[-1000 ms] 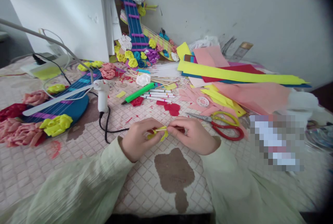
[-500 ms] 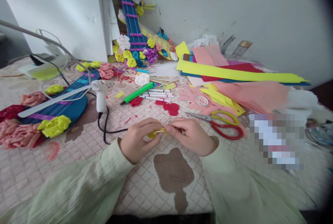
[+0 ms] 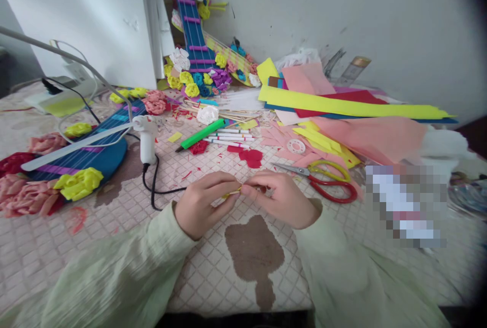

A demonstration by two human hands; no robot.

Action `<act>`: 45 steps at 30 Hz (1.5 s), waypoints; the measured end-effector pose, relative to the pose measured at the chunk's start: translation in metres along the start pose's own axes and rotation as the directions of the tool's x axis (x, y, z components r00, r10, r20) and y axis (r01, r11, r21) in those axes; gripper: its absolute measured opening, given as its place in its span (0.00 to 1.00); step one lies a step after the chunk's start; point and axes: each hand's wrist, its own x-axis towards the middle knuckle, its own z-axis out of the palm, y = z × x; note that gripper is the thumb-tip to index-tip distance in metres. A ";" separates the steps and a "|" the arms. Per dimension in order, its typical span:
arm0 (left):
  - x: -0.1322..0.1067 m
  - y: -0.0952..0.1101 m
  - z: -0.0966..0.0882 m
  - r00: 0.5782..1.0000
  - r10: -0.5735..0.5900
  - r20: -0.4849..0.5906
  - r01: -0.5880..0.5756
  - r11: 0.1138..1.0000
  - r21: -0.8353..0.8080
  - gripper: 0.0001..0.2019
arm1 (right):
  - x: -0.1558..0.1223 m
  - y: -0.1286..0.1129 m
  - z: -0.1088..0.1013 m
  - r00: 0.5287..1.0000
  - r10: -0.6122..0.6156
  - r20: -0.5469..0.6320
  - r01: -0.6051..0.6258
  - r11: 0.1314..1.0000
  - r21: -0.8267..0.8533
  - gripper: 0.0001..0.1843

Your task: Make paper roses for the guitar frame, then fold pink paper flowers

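Both hands meet over the front of the table. My left hand (image 3: 207, 201) is closed, its fingertips pinching a small yellow paper piece (image 3: 231, 194) with a pale, thin edge. From the other side, the thumb and fingers of my right hand (image 3: 279, 198) pinch the same piece at its end. Most of the paper is hidden behind the fingers. To the right of my right hand lie scissors (image 3: 329, 183) with one yellow and one red handle. Left of my left hand stands a white glue gun (image 3: 147, 140), its black cord running toward that hand.
A blue paper guitar (image 3: 114, 153) with paper flowers lies at left; another guitar (image 3: 196, 33) leans on the wall. Behind the hands are markers (image 3: 230, 138), a green cutter (image 3: 203, 135) and red scraps (image 3: 251, 157). Yellow and pink paper sheets (image 3: 365, 137) cover the right back.
Less of the yellow paper shows between my fingers now. Both hands keep nearly the same place, still pinching it.
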 end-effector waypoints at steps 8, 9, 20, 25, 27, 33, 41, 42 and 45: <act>0.001 0.001 -0.001 1.000 -0.017 0.008 0.018 0.999 -0.033 0.07 | -0.001 0.000 0.000 0.999 -0.007 -0.035 0.008 1.000 0.010 0.12; 0.001 0.001 -0.001 1.000 -0.027 0.007 0.027 0.998 -0.049 0.07 | -0.001 0.000 0.000 0.999 -0.008 -0.047 0.009 1.000 0.016 0.11; 0.004 0.004 -0.002 0.947 -0.287 0.145 0.310 0.935 -0.172 0.06 | -0.001 -0.001 0.003 0.983 0.051 -0.178 -0.038 0.996 0.075 0.05; 0.002 0.003 0.000 0.924 -0.335 0.186 0.374 0.892 -0.252 0.07 | -0.002 -0.002 0.008 0.963 0.038 -0.266 -0.032 0.999 0.027 0.04; 0.002 0.001 0.000 0.920 -0.347 0.184 0.386 0.886 -0.257 0.07 | -0.002 -0.003 0.010 0.956 0.031 -0.293 -0.033 0.999 -0.002 0.04; 0.004 0.000 -0.001 0.926 -0.344 0.158 0.369 0.914 -0.170 0.09 | -0.003 -0.005 0.009 0.982 0.033 -0.185 -0.018 0.996 0.082 0.07; 0.004 0.000 0.002 0.943 -0.298 0.151 0.317 0.941 -0.118 0.09 | -0.002 -0.004 0.006 0.985 0.074 -0.159 -0.063 0.995 0.073 0.10; 0.004 0.000 0.002 0.943 -0.296 0.154 0.314 0.942 -0.116 0.09 | -0.002 -0.005 0.007 0.983 0.071 -0.169 -0.060 0.996 0.070 0.10; 0.002 -0.001 0.001 0.939 -0.301 0.167 0.322 0.939 -0.118 0.10 | -0.002 -0.005 0.007 0.981 0.060 -0.183 -0.050 0.997 0.061 0.09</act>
